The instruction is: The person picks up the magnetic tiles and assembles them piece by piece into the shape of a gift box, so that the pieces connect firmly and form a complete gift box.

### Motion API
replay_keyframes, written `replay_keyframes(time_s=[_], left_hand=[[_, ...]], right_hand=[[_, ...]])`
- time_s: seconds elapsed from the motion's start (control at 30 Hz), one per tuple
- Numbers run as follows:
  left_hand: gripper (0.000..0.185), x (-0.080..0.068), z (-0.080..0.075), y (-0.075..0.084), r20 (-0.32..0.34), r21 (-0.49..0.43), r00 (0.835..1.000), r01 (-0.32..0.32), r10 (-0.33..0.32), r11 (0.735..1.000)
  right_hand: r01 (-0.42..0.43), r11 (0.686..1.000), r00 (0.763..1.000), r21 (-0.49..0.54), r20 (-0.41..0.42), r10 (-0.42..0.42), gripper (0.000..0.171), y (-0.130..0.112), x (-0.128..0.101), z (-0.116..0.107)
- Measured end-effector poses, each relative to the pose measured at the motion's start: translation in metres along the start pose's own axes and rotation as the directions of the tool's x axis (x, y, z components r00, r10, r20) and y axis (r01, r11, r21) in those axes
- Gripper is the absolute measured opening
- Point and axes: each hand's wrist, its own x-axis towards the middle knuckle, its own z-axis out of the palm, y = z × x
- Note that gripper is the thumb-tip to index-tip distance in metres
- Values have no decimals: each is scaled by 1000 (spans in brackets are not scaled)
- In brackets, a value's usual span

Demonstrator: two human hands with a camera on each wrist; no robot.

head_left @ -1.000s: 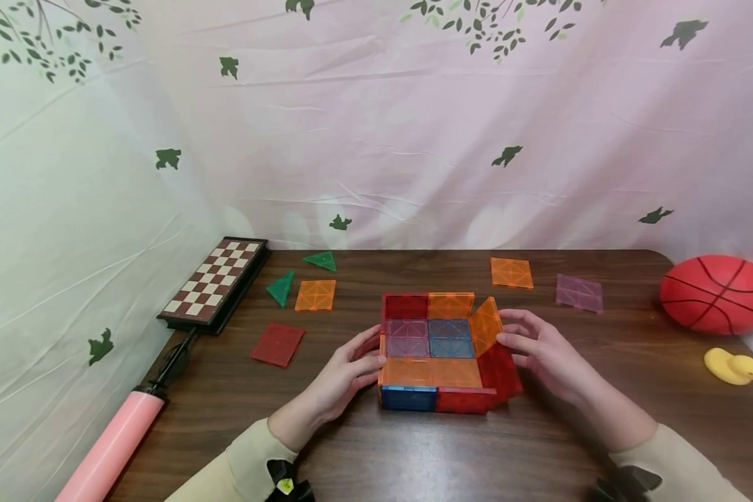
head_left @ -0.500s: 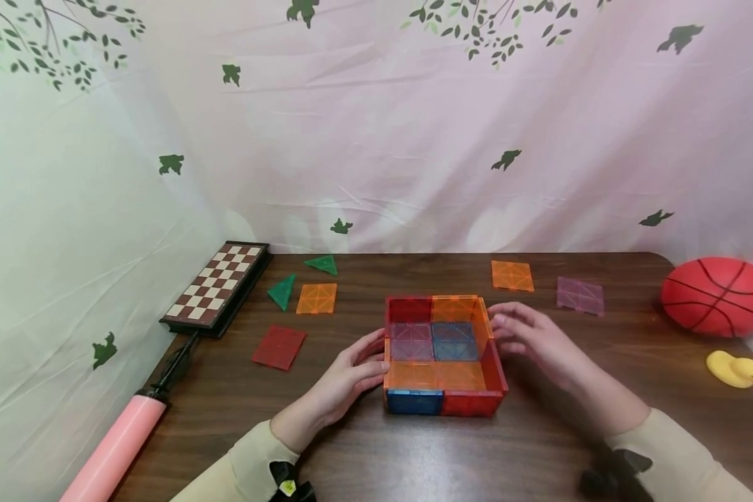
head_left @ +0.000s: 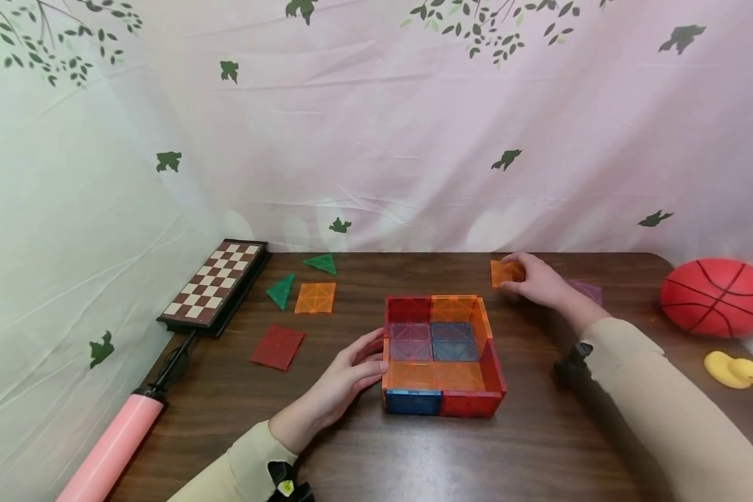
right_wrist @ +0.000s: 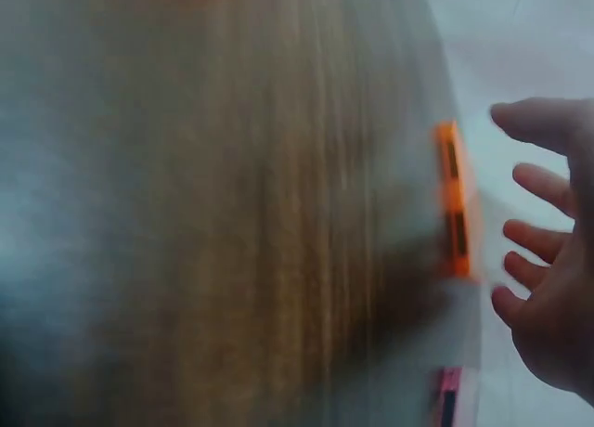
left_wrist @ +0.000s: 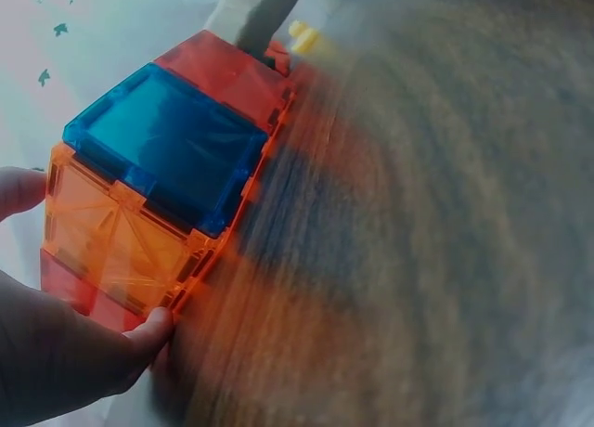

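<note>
Two hands are at work on the brown table. At the centre of the head view the left hand rests against the left wall of the open tile box, its fingers gently bent and touching the orange side. Higher, to the right of centre, the right hand lies over the loose orange square tile; its fingers are spread, and a real grip I cannot tell. Just beside it, further right, a purple tile lies flat.
</note>
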Motion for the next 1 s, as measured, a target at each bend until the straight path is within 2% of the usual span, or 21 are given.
replay_keyframes(time_s=[0.1, 0.3, 0.43, 0.57, 0.67, 0.8, 0.9, 1.0], left_hand=[[69, 0, 1, 1, 3, 7, 1000, -2, 2, 1000], [69, 0, 1, 1, 7, 1, 1000, -11, 11, 1000], [68, -1, 0, 1, 7, -4, 1000, -15, 15, 1000], [69, -1, 1, 1, 9, -5, 1000, -17, 17, 1000], [69, -1, 1, 0, 10, -11, 1000, -18, 18, 1000], [68, -1, 1, -1, 7, -12, 1000, -29, 29, 999], [68, -1, 2, -1, 8, -2, 999, -41, 41, 999], [68, -1, 2, -2, 12, 0, 999, -47, 47, 999]], right_hand=[[38, 997, 999, -67, 19, -36, 61, 10, 6, 2], [58, 991, 998, -120, 13, -57, 59, 17, 10, 3], [39, 988, 999, -147, 0, -39, 62, 16, 10, 4], [-7, 994, 1000, -111, -18, 5, 69, 8, 8, 4], [-27, 998, 999, -51, -32, 25, 71, -10, 5, 3], [21, 1000, 999, 22, -33, -20, 64, -48, 1, 1], [106, 993, 994, 46, -21, -105, 62, -79, -2, 2], [209, 978, 978, 27, -9, -209, 62, -108, -6, 6]])
